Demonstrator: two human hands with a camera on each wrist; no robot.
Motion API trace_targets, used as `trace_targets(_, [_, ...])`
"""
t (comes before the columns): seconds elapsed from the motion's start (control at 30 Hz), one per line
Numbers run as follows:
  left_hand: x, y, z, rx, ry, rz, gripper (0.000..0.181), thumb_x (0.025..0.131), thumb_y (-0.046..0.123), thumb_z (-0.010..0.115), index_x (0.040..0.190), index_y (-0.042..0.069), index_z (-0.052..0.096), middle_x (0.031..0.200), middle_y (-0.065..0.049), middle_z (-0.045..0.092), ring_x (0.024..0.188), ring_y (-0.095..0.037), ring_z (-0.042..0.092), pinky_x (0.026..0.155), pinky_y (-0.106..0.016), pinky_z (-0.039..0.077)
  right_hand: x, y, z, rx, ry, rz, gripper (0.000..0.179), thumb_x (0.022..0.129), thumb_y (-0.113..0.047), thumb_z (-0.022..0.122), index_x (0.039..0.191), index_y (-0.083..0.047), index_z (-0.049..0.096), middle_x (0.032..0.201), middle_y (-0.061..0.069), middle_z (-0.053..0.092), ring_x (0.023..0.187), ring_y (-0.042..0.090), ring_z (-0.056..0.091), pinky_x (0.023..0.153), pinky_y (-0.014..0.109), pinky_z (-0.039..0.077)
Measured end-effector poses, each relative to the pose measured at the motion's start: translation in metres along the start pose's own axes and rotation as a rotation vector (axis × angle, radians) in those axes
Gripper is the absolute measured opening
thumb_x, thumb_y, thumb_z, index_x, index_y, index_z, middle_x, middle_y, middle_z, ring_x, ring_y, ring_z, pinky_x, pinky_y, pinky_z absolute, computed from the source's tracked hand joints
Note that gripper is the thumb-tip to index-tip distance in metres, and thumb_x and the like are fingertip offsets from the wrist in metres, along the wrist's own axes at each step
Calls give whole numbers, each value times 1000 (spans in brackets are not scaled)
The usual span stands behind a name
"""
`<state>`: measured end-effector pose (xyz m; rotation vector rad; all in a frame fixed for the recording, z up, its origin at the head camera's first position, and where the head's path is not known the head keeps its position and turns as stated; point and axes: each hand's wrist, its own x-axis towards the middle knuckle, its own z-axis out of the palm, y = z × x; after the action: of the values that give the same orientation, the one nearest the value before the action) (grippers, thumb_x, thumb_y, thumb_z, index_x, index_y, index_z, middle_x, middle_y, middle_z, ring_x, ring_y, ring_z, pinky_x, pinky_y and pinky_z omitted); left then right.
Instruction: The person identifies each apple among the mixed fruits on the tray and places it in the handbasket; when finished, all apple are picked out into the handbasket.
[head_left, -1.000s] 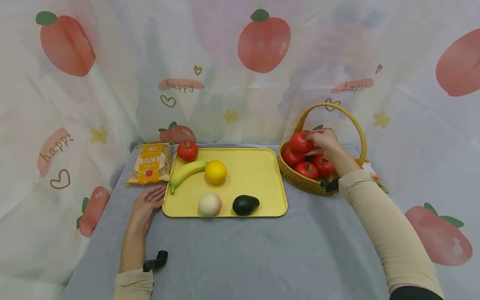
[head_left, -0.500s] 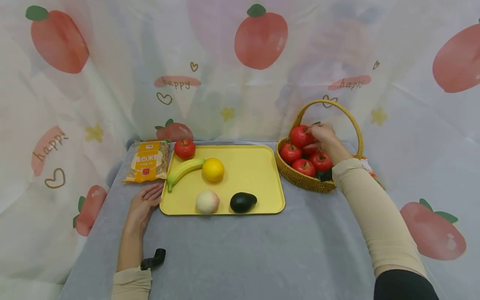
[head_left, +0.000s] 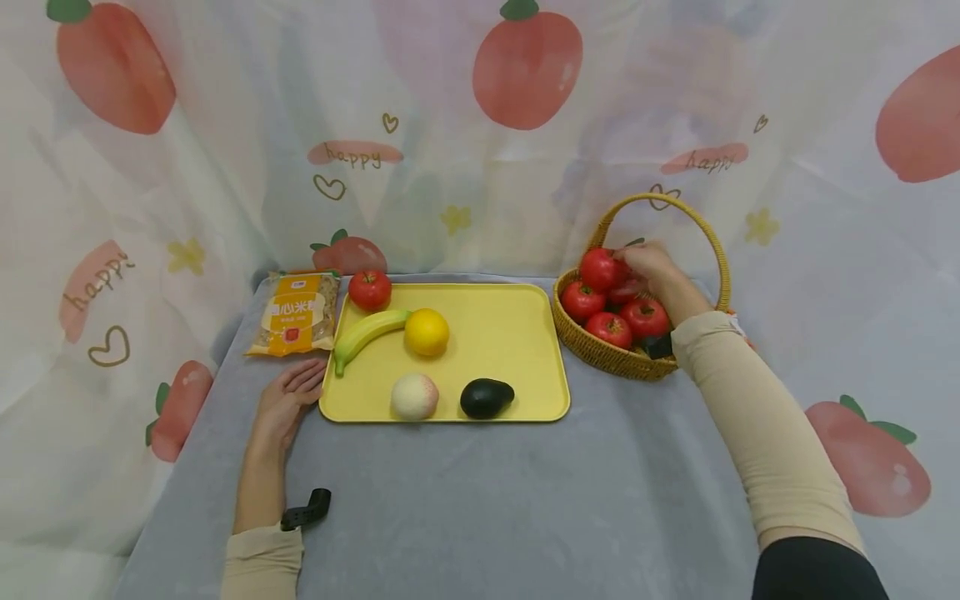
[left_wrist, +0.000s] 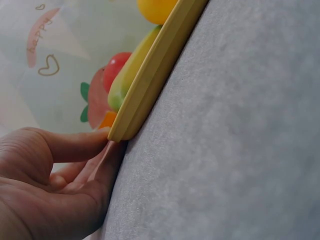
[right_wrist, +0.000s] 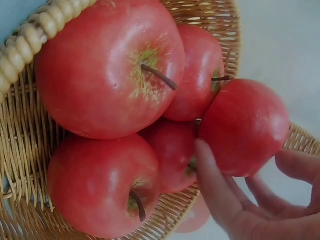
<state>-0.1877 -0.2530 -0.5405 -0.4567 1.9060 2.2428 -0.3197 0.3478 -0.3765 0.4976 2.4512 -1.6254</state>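
Observation:
My right hand (head_left: pixel 647 265) is at the top of the woven basket (head_left: pixel 611 362), gripping a red apple (right_wrist: pixel 245 127) between thumb and fingers. In the right wrist view this apple sits at the basket's rim side, close against the others. Several more red apples (right_wrist: pixel 110 70) fill the basket, some with brown stems. My left hand (head_left: pixel 287 400) lies at the left edge of the yellow tray (head_left: pixel 495 333), its fingers fairly straight and touching the rim. On the tray are a banana (head_left: pixel 367 337), a lemon (head_left: pixel 427 332), a pale peach (head_left: pixel 414 397) and a dark avocado (head_left: pixel 487 398).
A red round fruit (head_left: pixel 370 290) is at the tray's far left corner. Left of it lies an orange-and-clear food packet (head_left: pixel 294 314). Grey cloth (head_left: pixel 480 500) covers the table, and a printed curtain (head_left: pixel 442 100) hangs behind. The basket's tall handle (head_left: pixel 660 197) arches beside my right arm.
My right wrist has shifted slightly farther over the basket, the hand staying on the top apple. The left hand stays at the tray's edge. The head view has tilted a little.

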Motion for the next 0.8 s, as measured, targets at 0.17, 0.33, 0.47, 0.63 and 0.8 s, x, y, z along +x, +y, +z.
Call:
trace_targets(0.17, [-1, 1, 1, 1, -5, 0, 67, 99, -10, 60, 160, 5, 37, 163, -17, 42, 146, -22, 47, 102, -21, 48, -8, -2, -1, -152, 159, -65, 23, 96, -16, 64, 106, 4, 70, 112, 14, 55, 98, 27, 52, 62, 28, 55])
trace_targets(0.33, [-1, 2, 0, 1, 1, 1, 67, 99, -11, 59, 160, 5, 37, 163, -17, 42, 147, -22, 46, 102, -21, 48, -18, -15, 0, -223, 254, -117, 43, 96, -23, 59, 130, 3, 68, 140, 22, 55, 131, 37, 45, 90, 37, 53])
trace_targets(0.47, [0, 4, 0, 8, 11, 13, 66, 99, -10, 59, 160, 5, 38, 162, -18, 43, 146, -22, 48, 101, -21, 49, -24, -29, 3, -199, 290, -134, 45, 101, -31, 57, 136, -5, 67, 139, 16, 58, 139, 35, 44, 107, 42, 46])
trace_targets(0.63, [1, 4, -1, 7, -2, 4, 66, 100, -10, 59, 160, 5, 38, 162, -17, 43, 145, -20, 48, 99, -19, 50, -34, -43, 16, -126, 277, -183, 40, 103, -29, 58, 134, -5, 69, 127, 14, 68, 99, 15, 68, 87, 29, 57])
trace_targets(0.8, [0, 1, -1, -6, -10, 3, 67, 99, -10, 59, 160, 5, 37, 163, -16, 42, 144, -19, 49, 98, -19, 51, -43, -56, 40, -36, 172, -210, 38, 104, -24, 58, 133, -2, 68, 132, 19, 67, 95, 12, 70, 75, 21, 58])
